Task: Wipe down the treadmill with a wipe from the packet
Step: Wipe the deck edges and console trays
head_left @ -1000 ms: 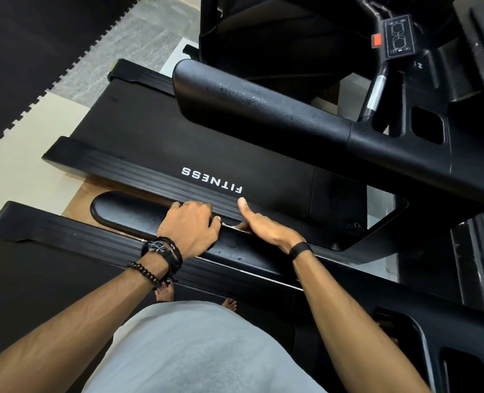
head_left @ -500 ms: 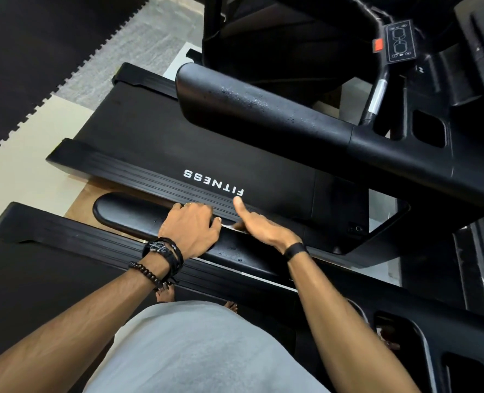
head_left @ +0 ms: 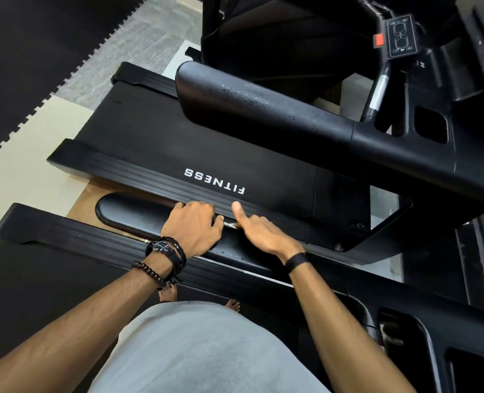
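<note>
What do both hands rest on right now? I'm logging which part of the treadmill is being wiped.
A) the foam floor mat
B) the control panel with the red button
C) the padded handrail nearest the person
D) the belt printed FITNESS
C: the left hand and right hand both lie on the near padded handrail, a sliver of white wipe showing between them.
</note>
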Demonstrator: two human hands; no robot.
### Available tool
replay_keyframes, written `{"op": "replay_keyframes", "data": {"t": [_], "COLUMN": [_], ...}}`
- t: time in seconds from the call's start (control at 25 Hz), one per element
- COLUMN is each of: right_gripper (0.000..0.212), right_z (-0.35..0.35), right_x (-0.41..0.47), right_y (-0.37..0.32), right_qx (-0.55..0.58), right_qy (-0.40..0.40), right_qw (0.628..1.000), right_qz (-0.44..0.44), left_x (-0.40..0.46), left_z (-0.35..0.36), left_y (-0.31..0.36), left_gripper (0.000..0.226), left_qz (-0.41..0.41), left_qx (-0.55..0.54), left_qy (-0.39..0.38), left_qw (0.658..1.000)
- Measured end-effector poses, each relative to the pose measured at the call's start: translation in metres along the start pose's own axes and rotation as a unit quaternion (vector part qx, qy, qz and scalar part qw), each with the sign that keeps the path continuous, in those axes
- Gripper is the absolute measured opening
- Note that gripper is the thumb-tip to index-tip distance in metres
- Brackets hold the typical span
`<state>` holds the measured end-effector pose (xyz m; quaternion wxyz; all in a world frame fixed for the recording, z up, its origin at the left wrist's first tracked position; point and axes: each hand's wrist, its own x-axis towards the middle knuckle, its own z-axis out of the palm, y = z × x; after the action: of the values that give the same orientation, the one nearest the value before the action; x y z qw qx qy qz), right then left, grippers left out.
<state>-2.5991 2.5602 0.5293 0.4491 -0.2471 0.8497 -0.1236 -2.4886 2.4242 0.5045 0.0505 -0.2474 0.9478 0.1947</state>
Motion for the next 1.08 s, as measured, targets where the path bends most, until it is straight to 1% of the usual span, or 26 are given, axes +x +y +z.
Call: {"op": "replay_keyframes", "data": {"t": [0.04,0.12,0.2,0.24,0.32,0.36,0.4,0.44,0.52,0.56,0.6,0.64,0.72,0.84,0.88,0.96,1.0,1.08], "right_gripper": [0.106,0.099,0.089,0.088,0.098,0.104,0.105,0.098,0.079,0.078,0.082,0.086,0.093,0.099,0.094,0.079,0.079,0.089], "right_z": [0.004,0.003,-0.008,-0.014,-0.019,-0.018,-0.014,-0.005,0.018,0.027,0.032,0.034,0.027,0.01,0.008,0.011,0.016,0.027], "right_x": [-0.005,-0.027,-0.05,-0.054,-0.05,-0.041,-0.032,-0.025,-0.023,-0.029,-0.041,-0.051,-0.068,-0.066,-0.054,-0.026,-0.017,-0.019], "right_y": [0.004,0.033,0.07,0.081,0.08,0.068,0.05,0.029,0.0,-0.003,0.002,0.016,0.048,0.06,0.055,0.033,0.021,0.011], "right_qx": [0.014,0.087,0.123,0.112,0.061,0.025,-0.007,-0.034,-0.054,-0.05,-0.035,-0.015,0.002,-0.009,-0.018,-0.054,-0.075,-0.113], "right_qy": [0.007,0.012,0.027,0.045,0.061,0.062,0.063,0.06,0.05,0.047,0.048,0.055,0.079,0.101,0.1,0.091,0.09,0.094], "right_qw": [0.999,0.993,0.989,0.991,0.996,0.998,0.998,0.998,0.993,0.988,0.984,0.983,0.985,0.989,0.99,0.992,0.99,0.979], "right_qz": [-0.032,-0.078,-0.072,-0.049,-0.011,-0.002,0.006,-0.001,-0.092,-0.142,-0.169,-0.173,-0.153,-0.108,-0.094,-0.073,-0.084,-0.142], "left_x": [0.001,0.0,-0.002,-0.004,-0.003,0.0,0.002,0.003,0.004,0.004,0.003,0.003,0.003,0.003,0.003,0.003,0.003,0.005], "left_z": [0.0,0.0,-0.003,-0.006,-0.015,-0.018,-0.021,-0.021,-0.019,-0.018,-0.017,-0.018,-0.019,-0.018,-0.018,-0.018,-0.018,-0.017], "left_y": [0.0,0.0,-0.001,-0.004,-0.016,-0.025,-0.032,-0.037,-0.038,-0.036,-0.034,-0.033,-0.035,-0.036,-0.036,-0.036,-0.036,-0.037], "left_gripper": [0.036,0.038,0.036,0.034,0.03,0.028,0.028,0.028,0.026,0.025,0.025,0.026,0.027,0.027,0.027,0.027,0.027,0.027], "left_qz": [0.0,0.003,0.01,0.011,0.015,0.015,0.016,0.019,0.037,0.051,0.062,0.066,0.056,0.041,0.038,0.039,0.039,0.034], "left_qx": [-0.005,-0.029,-0.081,-0.102,-0.097,-0.085,-0.075,-0.069,-0.053,-0.043,-0.038,-0.039,-0.04,-0.036,-0.038,-0.042,-0.04,-0.037], "left_qy": [0.001,0.004,0.03,0.059,0.114,0.126,0.127,0.119,0.102,0.101,0.103,0.109,0.127,0.13,0.129,0.124,0.122,0.12], "left_qw": [1.0,1.0,0.996,0.993,0.989,0.988,0.989,0.99,0.993,0.993,0.992,0.991,0.989,0.99,0.99,0.991,0.991,0.991]}}
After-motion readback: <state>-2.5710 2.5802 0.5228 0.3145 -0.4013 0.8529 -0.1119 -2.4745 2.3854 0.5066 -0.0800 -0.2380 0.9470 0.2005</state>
